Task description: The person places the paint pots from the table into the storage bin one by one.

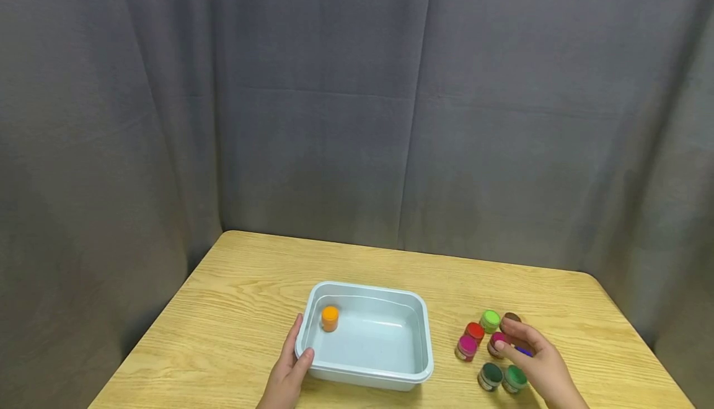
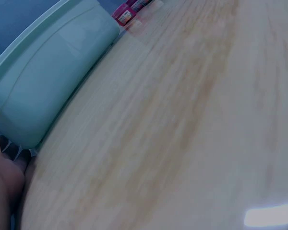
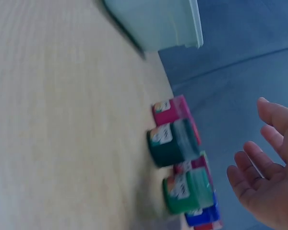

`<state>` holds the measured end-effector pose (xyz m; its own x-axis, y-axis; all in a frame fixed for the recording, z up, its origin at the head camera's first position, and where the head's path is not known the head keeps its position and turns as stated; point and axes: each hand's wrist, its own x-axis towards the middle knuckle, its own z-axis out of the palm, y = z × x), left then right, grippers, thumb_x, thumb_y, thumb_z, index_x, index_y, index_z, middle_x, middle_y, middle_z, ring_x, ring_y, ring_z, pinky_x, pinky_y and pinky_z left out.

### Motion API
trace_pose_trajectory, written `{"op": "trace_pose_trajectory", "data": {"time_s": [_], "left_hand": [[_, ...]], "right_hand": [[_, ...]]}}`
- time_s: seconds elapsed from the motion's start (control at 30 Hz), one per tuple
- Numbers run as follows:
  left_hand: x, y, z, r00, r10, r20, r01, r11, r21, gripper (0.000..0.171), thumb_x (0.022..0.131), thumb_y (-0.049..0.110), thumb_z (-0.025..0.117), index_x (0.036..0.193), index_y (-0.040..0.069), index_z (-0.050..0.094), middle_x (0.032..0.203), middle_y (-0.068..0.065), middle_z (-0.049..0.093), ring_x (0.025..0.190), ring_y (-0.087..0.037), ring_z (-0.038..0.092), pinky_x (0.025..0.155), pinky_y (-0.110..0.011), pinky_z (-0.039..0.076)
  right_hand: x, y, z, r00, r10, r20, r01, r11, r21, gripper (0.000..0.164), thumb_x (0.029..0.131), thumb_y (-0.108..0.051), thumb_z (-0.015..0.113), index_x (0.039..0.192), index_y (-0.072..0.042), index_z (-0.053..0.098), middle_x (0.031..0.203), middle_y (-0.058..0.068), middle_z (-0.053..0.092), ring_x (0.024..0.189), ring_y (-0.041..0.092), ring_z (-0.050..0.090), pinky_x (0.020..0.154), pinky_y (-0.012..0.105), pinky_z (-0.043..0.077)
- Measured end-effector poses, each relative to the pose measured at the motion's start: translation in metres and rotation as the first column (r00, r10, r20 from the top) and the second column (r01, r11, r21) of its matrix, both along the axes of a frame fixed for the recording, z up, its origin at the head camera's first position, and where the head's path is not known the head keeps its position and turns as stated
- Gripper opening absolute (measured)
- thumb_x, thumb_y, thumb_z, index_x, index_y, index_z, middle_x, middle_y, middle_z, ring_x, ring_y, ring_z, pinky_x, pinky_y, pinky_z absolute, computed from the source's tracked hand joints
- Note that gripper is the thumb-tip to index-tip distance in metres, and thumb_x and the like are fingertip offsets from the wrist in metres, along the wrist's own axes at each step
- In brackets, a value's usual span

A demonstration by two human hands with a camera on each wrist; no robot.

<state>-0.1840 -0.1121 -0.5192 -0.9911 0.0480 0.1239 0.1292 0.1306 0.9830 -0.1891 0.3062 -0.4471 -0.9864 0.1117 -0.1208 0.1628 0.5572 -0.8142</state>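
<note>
A pale blue plastic tub stands on the table, with an orange paint jar inside near its back left corner. My left hand holds the tub's front left side, thumb over the rim and fingers along the outer wall. Over a cluster of several small paint jars hovers my right hand, fingers apart and holding nothing. Beneath or beside it are a magenta jar, a blue jar, a brown jar and a green jar. The hand partly hides the blue and brown ones.
Left of the right hand stand a light green jar, a red jar and another magenta jar. A dark green jar is nearest the front. Grey curtains hang behind and beside the wooden table.
</note>
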Motion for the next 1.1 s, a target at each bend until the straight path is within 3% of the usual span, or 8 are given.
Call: {"op": "trace_pose_trajectory", "data": {"time_s": [0.43, 0.57, 0.63, 0.8, 0.9, 1.1], "left_hand": [[0.001, 0.000, -0.001, 1.000, 0.004, -0.002, -0.004, 1.000, 0.004, 0.066, 0.104, 0.027, 0.045, 0.158, 0.010, 0.012, 0.164, -0.019, 0.006, 0.146, -0.048, 0.015, 0.112, -0.055, 0.025], [0.000, -0.001, -0.001, 1.000, 0.006, -0.007, -0.006, 1.000, -0.004, 0.066, 0.104, 0.028, 0.045, 0.158, 0.010, 0.012, 0.164, -0.018, 0.006, 0.146, -0.048, 0.015, 0.112, -0.054, 0.024], [0.000, -0.001, -0.001, 1.000, 0.005, -0.006, -0.005, 1.000, -0.003, 0.066, 0.104, 0.028, 0.045, 0.158, 0.010, 0.012, 0.164, -0.017, 0.006, 0.146, -0.047, 0.014, 0.113, -0.053, 0.023], [-0.001, -0.001, -0.001, 1.000, -0.003, -0.010, 0.003, 1.000, 0.004, 0.065, 0.104, 0.027, 0.044, 0.158, 0.009, 0.011, 0.165, -0.017, 0.005, 0.147, -0.047, 0.011, 0.114, -0.054, 0.021], [-0.001, 0.000, -0.002, 1.000, -0.004, -0.009, 0.004, 1.000, 0.008, 0.065, 0.104, 0.026, 0.044, 0.158, 0.008, 0.011, 0.165, -0.017, 0.004, 0.147, -0.047, 0.010, 0.115, -0.055, 0.019], [-0.002, -0.001, -0.003, 1.000, -0.012, 0.005, 0.012, 1.000, 0.017, 0.065, 0.105, 0.026, 0.043, 0.158, 0.009, 0.010, 0.165, -0.017, 0.002, 0.148, -0.047, 0.009, 0.115, -0.054, 0.019]], "right_hand": [[0.012, 0.018, -0.026, 0.994, -0.107, 0.039, 0.106, 0.994, 0.020, 0.075, 0.090, -0.043, 0.068, 0.145, 0.001, 0.042, 0.147, 0.023, 0.047, 0.126, 0.034, 0.055, 0.101, 0.043, 0.053], [0.014, 0.023, -0.033, 0.987, -0.143, 0.067, 0.144, 0.989, -0.014, 0.079, 0.088, -0.045, 0.071, 0.145, 0.001, 0.042, 0.148, 0.022, 0.047, 0.118, 0.022, 0.059, 0.096, 0.035, 0.057], [0.014, 0.025, -0.037, 0.984, -0.155, 0.082, 0.158, 0.987, -0.032, 0.081, 0.086, -0.046, 0.072, 0.144, 0.001, 0.042, 0.146, 0.022, 0.048, 0.118, 0.022, 0.059, 0.097, 0.037, 0.056], [0.015, 0.029, -0.046, 0.985, -0.146, 0.097, 0.151, 0.987, -0.056, 0.084, 0.085, -0.049, 0.071, 0.144, 0.003, 0.042, 0.142, 0.025, 0.051, 0.127, 0.041, 0.052, 0.097, 0.051, 0.054], [0.016, 0.029, -0.051, 0.984, -0.144, 0.103, 0.152, 0.986, -0.065, 0.081, 0.086, -0.047, 0.072, 0.143, 0.003, 0.042, 0.138, 0.024, 0.054, 0.120, 0.038, 0.057, 0.090, 0.046, 0.057], [0.016, 0.029, -0.057, 0.986, -0.135, 0.098, 0.143, 0.986, -0.083, 0.079, 0.085, -0.042, 0.074, 0.142, 0.004, 0.043, 0.137, 0.022, 0.057, 0.113, 0.028, 0.063, 0.090, 0.043, 0.057]]}}
